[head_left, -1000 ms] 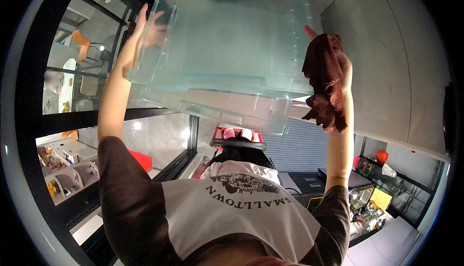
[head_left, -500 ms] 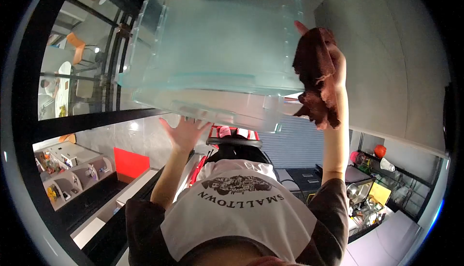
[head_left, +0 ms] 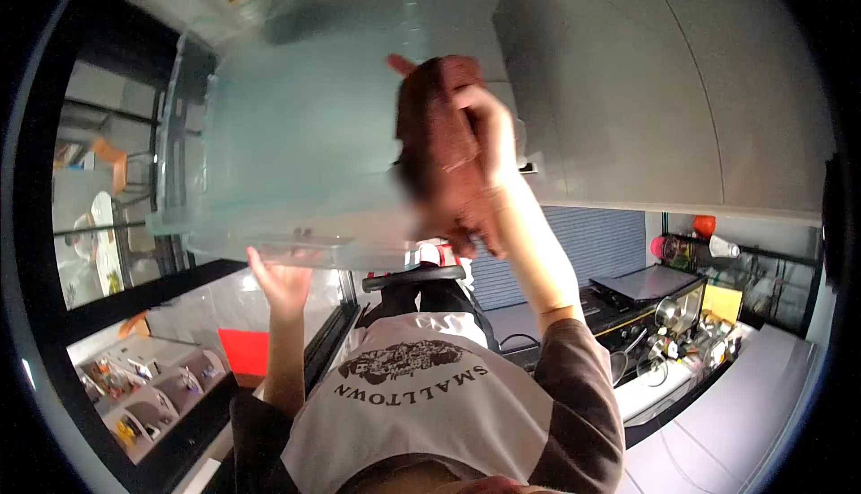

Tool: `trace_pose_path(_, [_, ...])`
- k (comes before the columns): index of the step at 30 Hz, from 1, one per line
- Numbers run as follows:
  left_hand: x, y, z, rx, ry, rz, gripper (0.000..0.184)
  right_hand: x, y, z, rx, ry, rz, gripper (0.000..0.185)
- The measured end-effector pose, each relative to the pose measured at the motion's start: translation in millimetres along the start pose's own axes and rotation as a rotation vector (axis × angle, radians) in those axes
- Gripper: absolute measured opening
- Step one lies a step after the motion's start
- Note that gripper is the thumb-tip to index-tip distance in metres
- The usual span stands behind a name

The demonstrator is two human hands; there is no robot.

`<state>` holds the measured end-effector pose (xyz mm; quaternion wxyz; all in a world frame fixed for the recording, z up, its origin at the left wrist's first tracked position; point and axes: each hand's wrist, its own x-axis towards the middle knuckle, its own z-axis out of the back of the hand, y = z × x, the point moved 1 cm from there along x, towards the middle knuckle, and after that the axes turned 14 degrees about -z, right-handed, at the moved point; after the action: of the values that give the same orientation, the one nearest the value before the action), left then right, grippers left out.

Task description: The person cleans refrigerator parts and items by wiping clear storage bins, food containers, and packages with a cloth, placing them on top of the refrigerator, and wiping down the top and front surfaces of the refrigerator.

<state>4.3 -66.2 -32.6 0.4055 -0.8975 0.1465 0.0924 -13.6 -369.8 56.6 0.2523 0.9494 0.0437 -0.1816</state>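
the right hand [head_left: 495, 131] grasps a ragged reddish-brown cloth [head_left: 444, 135] at the right side of a translucent plastic bin [head_left: 296, 126], which is up in front of the torso. the left hand [head_left: 285, 286], unclenched with thumb spread, lies at the bin's lower edge, fingers partly obscured by the plastic.

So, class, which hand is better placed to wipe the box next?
Probably the right hand: it holds the brown cloth by the clear box, while the left hand, at the box's lower edge, has no cloth.
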Motion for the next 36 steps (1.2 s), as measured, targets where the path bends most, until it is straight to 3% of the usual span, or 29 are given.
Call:
trace_pose_path(2, [1.4, -8.0, -0.9, 0.017, -0.014, -0.005, 0.068, 23.3, -17.9, 21.6, 0.052, -0.001, 0.03, 0.027])
trace_pose_path(5, [2.7, -11.4, -4.4, 0.012, -0.044, 0.003, 0.069, -4.7, -2.0, -5.0, 0.249, 0.227, -0.067, 0.024])
trace_pose_path(9, [4.0, -13.3, -6.4, 0.002, -0.074, -0.012, 0.069, -55.1, 25.4, -6.5, 0.261, -0.1, 0.111, 0.028])
trace_pose_path(10, [4.0, -13.8, -7.9, 0.008, -0.085, -0.013, 0.068, -62.2, 38.2, -0.3, 0.232, 0.041, 0.145, 0.033])
trace_pose_path(11, [3.6, -14.6, -9.0, 0.014, -0.096, -0.014, 0.068, -71.8, 49.7, 7.8, 0.105, -0.093, 0.167, 0.038])
trace_pose_path(12, [4.4, -16.1, -10.5, 0.016, -0.109, -0.012, 0.069, -82.1, 62.6, 11.4, 0.085, 0.025, 0.09, 0.042])
trace_pose_path(15, [1.1, -15.9, -18.3, 0.029, -0.184, -0.018, 0.068, -104.4, 84.0, 47.6, 0.257, 0.092, -0.154, 0.049])
trace_pose_path(18, [-2.6, -12.7, -30.9, 0.045, -0.266, -0.033, 0.069, -124.7, 82.4, 70.5, 0.352, -0.085, 0.0, 0.046])
trace_pose_path(21, [-0.5, -13.1, -25.7, 0.031, -0.239, -0.029, 0.07, -128.7, 73.7, 71.9, 0.406, -0.042, 0.166, 0.045])
trace_pose_path(22, [0.6, -12.5, -21.8, 0.014, -0.234, -0.028, 0.069, -122.7, 71.5, 75.6, 0.46, 0.029, 0.235, 0.044])
trace_pose_path(23, [0.9, -13.6, -21.5, -0.002, -0.231, -0.027, 0.068, -114.6, 74.4, 73.6, 0.532, 0.252, 0.258, 0.041])
trace_pose_path(25, [-2.0, -14.1, -31.2, 0.024, -0.253, -0.044, 0.066, -90.1, 80.6, 88.4, 0.518, -0.106, 0.435, 0.038])
trace_pose_path(29, [3.2, -13.3, -17.1, -0.021, -0.078, -0.039, 0.059, -22.7, 102.1, 97.0, 0.116, -0.134, 0.742, 0.041])
trace_pose_path(30, [2.2, -13.2, -20.8, -0.012, -0.104, -0.049, 0.059, 8.8, 105.0, 124.3, -0.026, -0.251, 0.723, 0.041])
trace_pose_path(31, [2.1, -13.4, -28.3, -0.003, -0.127, -0.06, 0.058, 41.3, 101.0, 153.6, -0.476, -0.41, 0.743, 0.041])
trace_pose_path(33, [4.1, -14.1, -36.5, 0.023, -0.146, -0.093, 0.057, 85.5, 98.5, 169.3, -1.059, -0.574, 0.671, 0.045])
trace_pose_path(34, [4.0, -13.4, -38.1, 0.037, -0.144, -0.115, 0.057, 100.3, 94.3, 158.6, -1.19, -0.584, 0.602, 0.049])
trace_pose_path(36, [2.7, -13.0, -41.9, 0.063, -0.13, -0.139, 0.055, 110.8, 91.3, 138.9, -1.595, -0.47, 0.247, 0.057])
